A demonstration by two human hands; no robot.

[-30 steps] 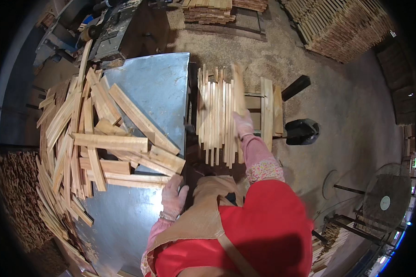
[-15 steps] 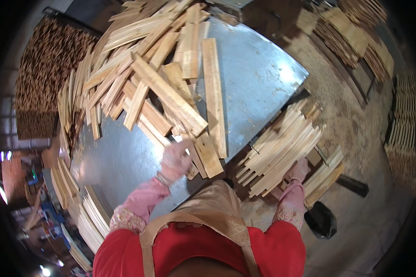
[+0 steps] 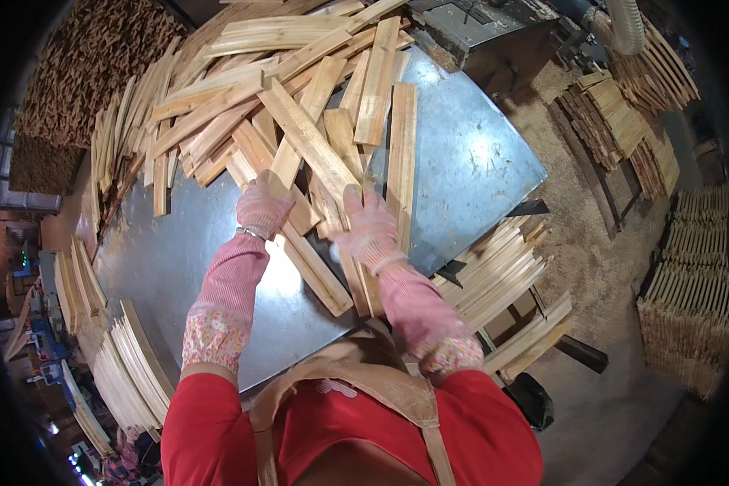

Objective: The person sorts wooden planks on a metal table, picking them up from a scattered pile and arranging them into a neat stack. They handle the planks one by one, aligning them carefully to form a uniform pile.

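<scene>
Both my hands wear pale, dusty gloves and reach over loose wooden boards on a metal table (image 3: 194, 283). My left hand (image 3: 265, 209) lies on the near ends of boards at the left of the pile, its fingers stretched forward. At the near end of a long diagonal board (image 3: 309, 139) is my right hand (image 3: 373, 229), fingers apart and touching the wood; its palm covers part of the boards below. Between my wrists, a narrow board (image 3: 320, 274) slants toward the table's near edge. Another long board (image 3: 401, 154) lies just right of my right hand.
A heap of boards (image 3: 283, 36) covers the table's far left. Beside the table's right edge stands a stack of pale slats (image 3: 494, 271). More stacks (image 3: 692, 275) stand on the dusty floor at right, and others (image 3: 134, 373) at left. A machine (image 3: 482, 32) sits beyond.
My right hand has left the slat stack at the right and come onto the boards on the table. My left hand has moved forward and left. The view has shifted slightly.
</scene>
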